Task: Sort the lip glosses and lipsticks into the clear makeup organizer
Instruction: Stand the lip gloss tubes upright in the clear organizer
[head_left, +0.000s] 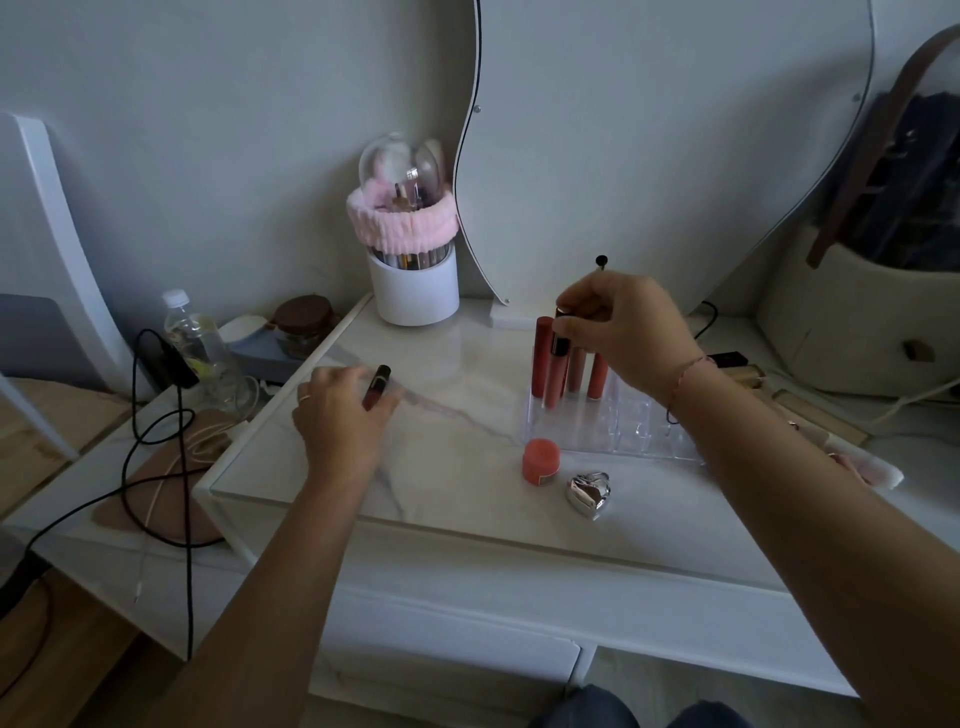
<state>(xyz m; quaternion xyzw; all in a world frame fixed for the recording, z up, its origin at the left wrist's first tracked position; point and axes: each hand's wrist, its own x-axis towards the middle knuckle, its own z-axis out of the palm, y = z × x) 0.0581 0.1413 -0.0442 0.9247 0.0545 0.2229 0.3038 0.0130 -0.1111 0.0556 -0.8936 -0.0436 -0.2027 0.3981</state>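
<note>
The clear makeup organizer (634, 428) sits on the marble tabletop at centre right. Several coral-pink lip gloss tubes (543, 353) stand upright in its left back slots. My right hand (623, 332) grips the dark cap of a pink lip gloss (555, 376), held upright over the organizer's left front corner. My left hand (340, 415) rests on the table to the left and holds a dark red lip gloss (376, 387) with a black cap, tilted.
A small coral jar (540, 461) and a silver heart-shaped case (589, 493) lie in front of the organizer. A white brush holder (414, 291) with a pink headband stands at the back by the mirror (649, 130). Cables (156, 426), a water bottle (195, 338) and a brown jar (304, 325) occupy the lower shelf at left.
</note>
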